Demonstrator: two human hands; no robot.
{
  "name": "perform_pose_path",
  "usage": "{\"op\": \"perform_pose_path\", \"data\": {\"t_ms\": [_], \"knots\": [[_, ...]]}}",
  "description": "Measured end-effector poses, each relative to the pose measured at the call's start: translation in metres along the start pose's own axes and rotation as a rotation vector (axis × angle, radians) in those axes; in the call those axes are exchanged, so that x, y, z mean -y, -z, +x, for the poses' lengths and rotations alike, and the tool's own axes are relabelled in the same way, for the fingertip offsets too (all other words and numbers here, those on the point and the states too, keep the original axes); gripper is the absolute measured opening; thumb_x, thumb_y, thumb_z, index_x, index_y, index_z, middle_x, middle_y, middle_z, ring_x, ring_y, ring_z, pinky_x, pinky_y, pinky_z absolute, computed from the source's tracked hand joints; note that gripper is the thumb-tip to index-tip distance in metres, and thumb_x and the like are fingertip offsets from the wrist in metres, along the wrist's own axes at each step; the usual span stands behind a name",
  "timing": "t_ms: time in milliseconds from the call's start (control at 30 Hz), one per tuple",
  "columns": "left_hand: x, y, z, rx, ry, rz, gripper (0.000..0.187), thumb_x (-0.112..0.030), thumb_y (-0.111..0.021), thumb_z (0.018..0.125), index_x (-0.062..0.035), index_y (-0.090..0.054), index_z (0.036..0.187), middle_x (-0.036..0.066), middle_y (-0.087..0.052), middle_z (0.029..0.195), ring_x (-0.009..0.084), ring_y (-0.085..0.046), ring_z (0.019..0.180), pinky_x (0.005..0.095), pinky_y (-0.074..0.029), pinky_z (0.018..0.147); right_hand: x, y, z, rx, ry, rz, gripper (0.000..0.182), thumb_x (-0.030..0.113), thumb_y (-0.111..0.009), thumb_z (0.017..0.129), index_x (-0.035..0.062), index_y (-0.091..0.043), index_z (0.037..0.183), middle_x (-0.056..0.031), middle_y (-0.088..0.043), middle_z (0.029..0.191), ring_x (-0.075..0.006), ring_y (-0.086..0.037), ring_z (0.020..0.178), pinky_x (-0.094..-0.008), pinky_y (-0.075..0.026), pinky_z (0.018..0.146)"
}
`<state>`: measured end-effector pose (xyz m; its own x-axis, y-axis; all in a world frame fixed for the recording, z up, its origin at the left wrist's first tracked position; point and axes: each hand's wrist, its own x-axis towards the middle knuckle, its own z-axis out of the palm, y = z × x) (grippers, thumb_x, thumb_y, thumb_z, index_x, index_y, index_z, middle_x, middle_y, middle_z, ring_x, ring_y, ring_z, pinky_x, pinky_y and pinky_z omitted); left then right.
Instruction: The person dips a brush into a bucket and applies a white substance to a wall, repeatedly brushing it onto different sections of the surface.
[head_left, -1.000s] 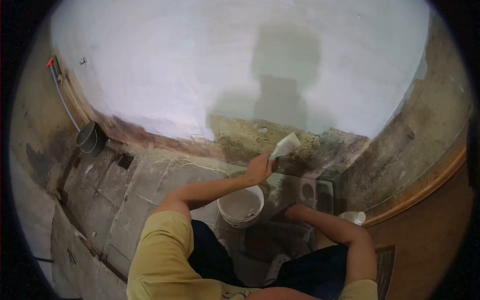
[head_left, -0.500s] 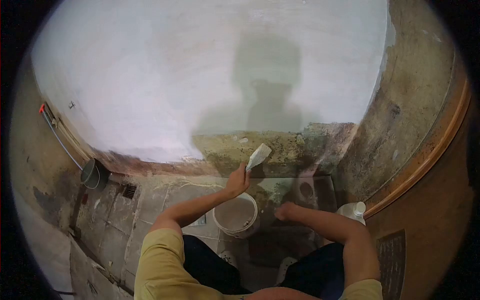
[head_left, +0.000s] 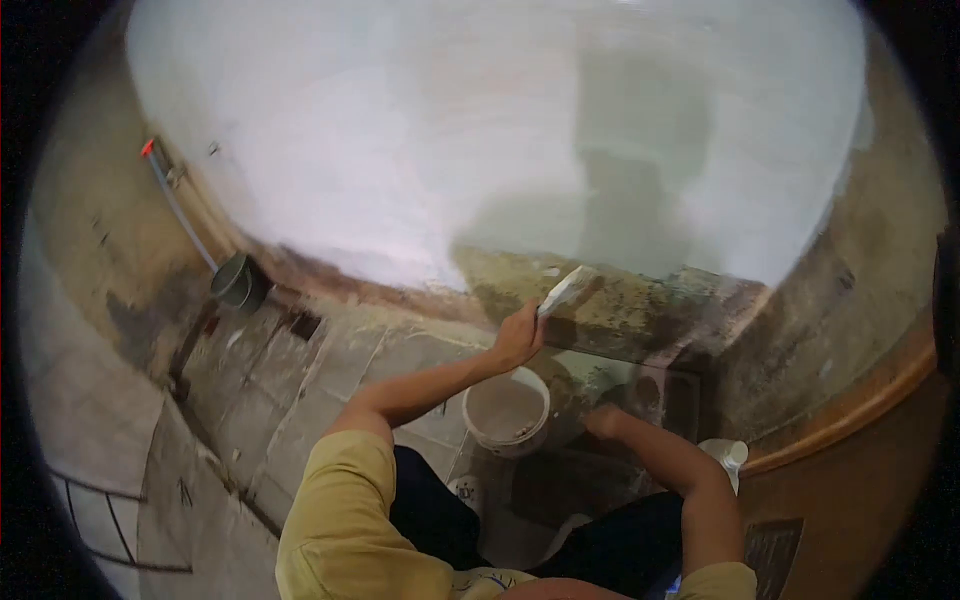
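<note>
My left hand (head_left: pixel 519 337) is wrapped round the handle of a flat brush (head_left: pixel 568 288) with pale bristles. The brush tilts up to the right, near the bare, stained strip (head_left: pixel 510 285) below the white-coated wall (head_left: pixel 400 130). Below my left hand stands a white bucket (head_left: pixel 507 410) holding a greyish liquid, with small lumps at its right side. My right hand (head_left: pixel 602 421) is just right of the bucket, low and in shade; its fingers are too dark to make out.
A dark bucket (head_left: pixel 240 284) with a long-handled tool (head_left: pixel 185 215) stands at the left wall. A white jug (head_left: pixel 733 455) is by my right arm. A curved orange-brown edge (head_left: pixel 850 430) runs along the right. My shoes are below the white bucket.
The view has turned, so the scene sits farther right and the left floor shows more. The brush in my left hand now appears narrower and more slanted.
</note>
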<state>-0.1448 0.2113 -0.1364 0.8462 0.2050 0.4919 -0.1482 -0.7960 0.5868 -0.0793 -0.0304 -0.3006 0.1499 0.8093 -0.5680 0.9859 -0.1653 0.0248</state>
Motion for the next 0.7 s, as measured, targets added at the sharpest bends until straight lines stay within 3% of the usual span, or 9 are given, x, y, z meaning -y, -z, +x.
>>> {"op": "perform_pose_path", "data": {"t_ms": [200,300,400,500,700], "knots": [[0.003,0.064,-0.019,-0.146,-0.040,0.042,0.022,-0.019,-0.048,0.094,0.0007,-0.047,0.103,0.024,-0.056,0.076,0.0445,-0.054,0.067,0.0499,-0.041,0.059,0.033,-0.043,0.022,0.244,0.095,0.121,0.026,0.024,-0.054,0.082,0.0150,-0.066,0.103,-0.0105,-0.064,0.106,-0.0293,-0.063,0.096,-0.0442,-0.051,0.076],[0.017,0.080,-0.034,-0.231,0.034,0.151,0.019,-0.017,-0.047,0.094,0.0007,-0.048,0.100,0.024,-0.055,0.077,0.0443,-0.053,0.069,0.0499,-0.040,0.060,0.042,-0.061,0.022,0.313,0.113,0.165,0.026,0.025,-0.054,0.082,0.0151,-0.066,0.103,-0.0105,-0.064,0.106,-0.0292,-0.063,0.096,-0.0441,-0.051,0.076],[0.018,0.084,-0.035,-0.363,0.038,0.083,0.017,-0.017,-0.045,0.094,-0.0006,-0.047,0.096,0.025,-0.054,0.077,0.0447,-0.053,0.072,0.0505,-0.040,0.063,0.048,-0.070,0.023,0.348,0.112,0.198,0.027,0.025,-0.054,0.082,0.0153,-0.066,0.104,-0.0104,-0.064,0.106,-0.0292,-0.063,0.096,-0.0441,-0.051,0.076],[0.016,0.083,-0.029,-0.375,0.162,0.105,0.019,-0.018,-0.044,0.095,0.0003,-0.048,0.096,0.026,-0.053,0.077,0.0453,-0.053,0.072,0.0502,-0.040,0.062,0.049,-0.073,0.023,0.364,0.101,0.211,0.027,0.025,-0.054,0.082,0.0154,-0.066,0.104,-0.0104,-0.064,0.106,-0.0291,-0.063,0.096,-0.0441,-0.051,0.076],[-0.017,0.105,-0.015,-0.377,0.126,-0.041,0.022,-0.018,-0.041,0.095,0.0026,-0.047,0.098,0.026,-0.052,0.074,0.0458,-0.052,0.070,0.0500,-0.039,0.062,0.044,-0.078,0.022,0.355,0.065,0.239,0.027,0.026,-0.054,0.082,0.0157,-0.066,0.104,-0.0102,-0.064,0.106,-0.0291,-0.063,0.096,-0.0440,-0.051,0.077]]}}
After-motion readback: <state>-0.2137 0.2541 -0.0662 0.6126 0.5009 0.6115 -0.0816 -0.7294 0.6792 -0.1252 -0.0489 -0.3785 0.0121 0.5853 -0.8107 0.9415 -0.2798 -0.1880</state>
